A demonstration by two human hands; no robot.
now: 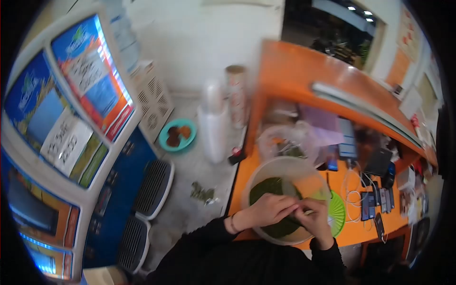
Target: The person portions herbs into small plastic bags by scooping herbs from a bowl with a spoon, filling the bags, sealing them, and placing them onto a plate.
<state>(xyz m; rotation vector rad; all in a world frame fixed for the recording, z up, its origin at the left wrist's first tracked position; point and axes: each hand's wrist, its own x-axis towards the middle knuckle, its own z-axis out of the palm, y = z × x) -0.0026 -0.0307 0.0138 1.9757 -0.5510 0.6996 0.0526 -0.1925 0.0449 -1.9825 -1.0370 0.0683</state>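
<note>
A large translucent tub [294,166] stands on the orange counter, with a dark green, leafy-looking mass [266,188] inside. Over the tub, my left hand [270,210] and my right hand [315,219] meet with their fingertips pinched together. Something small and pale green seems to show at the fingers of my right hand, but its kind is too small to tell. What my left fingers hold, if anything, is hidden. A bright green ribbed plastic piece [337,213] lies beside the tub, just right of my right hand.
Left of the tub, scattered green leaves [203,192] lie on a grey surface. Behind them are stacked plastic cups [212,128] and a turquoise bowl [177,135] with brown pieces. Drink dispensers [71,109] stand far left. Phones [368,206] and cables lie right, below an orange shelf [327,76].
</note>
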